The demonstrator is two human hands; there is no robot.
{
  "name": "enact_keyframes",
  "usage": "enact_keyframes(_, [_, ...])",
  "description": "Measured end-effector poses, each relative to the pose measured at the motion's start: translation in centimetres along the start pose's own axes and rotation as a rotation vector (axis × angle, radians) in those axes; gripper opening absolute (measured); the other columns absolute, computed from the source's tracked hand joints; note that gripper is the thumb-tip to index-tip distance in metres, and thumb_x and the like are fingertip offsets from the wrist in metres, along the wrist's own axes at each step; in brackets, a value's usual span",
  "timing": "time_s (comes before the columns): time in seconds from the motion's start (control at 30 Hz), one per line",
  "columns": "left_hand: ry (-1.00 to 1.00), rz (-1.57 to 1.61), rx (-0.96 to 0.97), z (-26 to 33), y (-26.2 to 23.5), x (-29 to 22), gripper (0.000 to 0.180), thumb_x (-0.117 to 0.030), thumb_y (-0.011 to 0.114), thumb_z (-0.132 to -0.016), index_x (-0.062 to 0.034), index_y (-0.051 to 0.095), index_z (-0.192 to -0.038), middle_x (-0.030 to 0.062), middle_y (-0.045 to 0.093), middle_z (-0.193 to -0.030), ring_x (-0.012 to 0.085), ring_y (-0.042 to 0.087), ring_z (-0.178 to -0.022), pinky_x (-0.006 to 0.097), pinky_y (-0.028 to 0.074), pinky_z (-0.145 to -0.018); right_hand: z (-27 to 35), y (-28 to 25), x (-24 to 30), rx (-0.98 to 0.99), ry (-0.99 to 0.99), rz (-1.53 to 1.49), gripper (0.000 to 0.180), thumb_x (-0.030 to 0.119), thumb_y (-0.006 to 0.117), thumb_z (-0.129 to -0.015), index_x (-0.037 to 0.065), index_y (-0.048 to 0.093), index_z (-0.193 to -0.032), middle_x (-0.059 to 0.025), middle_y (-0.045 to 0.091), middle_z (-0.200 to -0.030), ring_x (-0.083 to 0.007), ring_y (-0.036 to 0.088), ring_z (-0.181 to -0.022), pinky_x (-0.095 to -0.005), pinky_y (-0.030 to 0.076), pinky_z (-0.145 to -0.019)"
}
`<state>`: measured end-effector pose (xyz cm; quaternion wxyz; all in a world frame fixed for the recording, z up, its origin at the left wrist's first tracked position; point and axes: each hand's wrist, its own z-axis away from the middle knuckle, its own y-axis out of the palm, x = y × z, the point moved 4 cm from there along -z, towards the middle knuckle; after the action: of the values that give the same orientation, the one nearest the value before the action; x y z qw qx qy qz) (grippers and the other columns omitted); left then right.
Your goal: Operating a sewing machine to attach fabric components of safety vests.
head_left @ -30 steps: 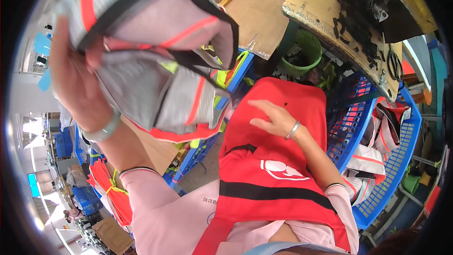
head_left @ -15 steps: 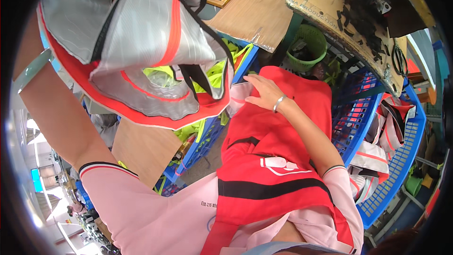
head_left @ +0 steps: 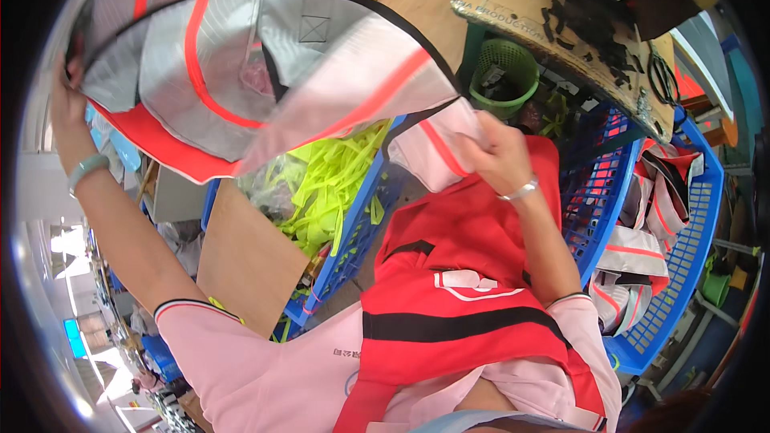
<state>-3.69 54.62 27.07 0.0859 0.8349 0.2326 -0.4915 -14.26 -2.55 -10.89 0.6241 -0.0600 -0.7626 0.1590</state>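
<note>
A large silver-grey sewn fabric piece (head_left: 329, 56) with orange-red stripes, black edging and a red underside is stretched across the upper left, raised in front of me. At its far left end my left hand (head_left: 69, 104) is closed on the edge, its fingers partly hidden by the cloth. My right hand (head_left: 501, 152) pinches the pale, striped right end of the same piece, thumb and fingers pressed together. That end hangs just over the red apron (head_left: 473, 216) on my lap. Part of the fabric is smeared by motion.
Below the fabric stands a blue basket (head_left: 341, 240) with bright yellow-green strips (head_left: 321, 192) beside a wooden board (head_left: 241, 256). On the right, another blue basket (head_left: 682, 273) holds similar grey-and-red pieces. A green bin (head_left: 505, 80), a worktable (head_left: 513, 0) with black scraps and scissors (head_left: 662, 80) lie beyond.
My right hand has gone from lying spread over the apron to gripping the fabric's right end. The fabric has been pulled out wider, and my left hand has come into view at its left edge.
</note>
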Motion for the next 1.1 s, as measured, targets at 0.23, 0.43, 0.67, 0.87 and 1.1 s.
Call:
enact_keyframes(0.23, [-0.564,0.005,0.038,13.3,-0.5,21.8,0.030,-0.022,0.067,-0.090,-0.0034,0.063,-0.113,0.0054,0.066,-0.100,0.0125,0.061,-0.084,0.026,0.047,-0.066,8.0,-6.5,15.6,-0.069,-0.782,0.593,0.023,0.009,0.069,-0.060,0.013,0.064,-0.083,0.0029,0.034,-0.058,-0.0107,0.039,-0.048,-0.0260,0.028,-0.043])
enact_keyframes(0.43, [-0.275,-1.463,0.913,22.7,8.4,28.0,0.035,-0.031,0.065,-0.088,0.0044,0.067,-0.094,0.0119,0.068,-0.078,0.0211,0.065,-0.077,0.033,0.050,-0.069,12.1,-0.3,1.8,0.230,-0.256,0.500,0.014,0.018,0.063,-0.078,0.009,0.052,-0.079,-0.0077,0.057,-0.072,-0.0237,0.061,-0.063,-0.0373,0.047,-0.054])
enact_keyframes(0.67, [-0.830,-0.166,1.367,41.5,38.0,28.1,0.056,-0.051,0.055,-0.093,0.0026,0.065,-0.109,0.0082,0.068,-0.095,0.0152,0.065,-0.085,0.028,0.051,-0.074,14.8,2.7,-3.7,0.343,-0.036,0.388,0.023,0.025,0.066,-0.082,0.005,0.055,-0.084,-0.0124,0.062,-0.074,-0.0315,0.065,-0.070,-0.0432,0.051,-0.060])
enact_keyframes(0.87, [-0.433,-0.374,1.523,55.5,53.9,27.9,0.069,-0.061,0.055,-0.087,0.0060,0.068,-0.091,0.0158,0.068,-0.082,0.0223,0.065,-0.080,0.038,0.049,-0.073,14.1,5.7,-3.0,0.509,-0.219,0.171,0.024,0.025,0.064,-0.082,0.002,0.056,-0.079,-0.0132,0.062,-0.076,-0.0313,0.064,-0.076,-0.0419,0.051,-0.066])
enact_keyframes(1.1, [-0.441,0.115,1.638,58.5,52.0,21.6,0.040,-0.031,0.072,-0.081,0.0029,0.065,-0.103,0.0157,0.069,-0.092,0.0210,0.065,-0.091,0.033,0.049,-0.080,13.9,-8.0,1.2,0.157,-0.032,0.043,0.020,0.024,0.059,-0.091,0.005,0.064,-0.096,-0.0129,0.065,-0.092,-0.0309,0.064,-0.088,-0.0381,0.051,-0.080])
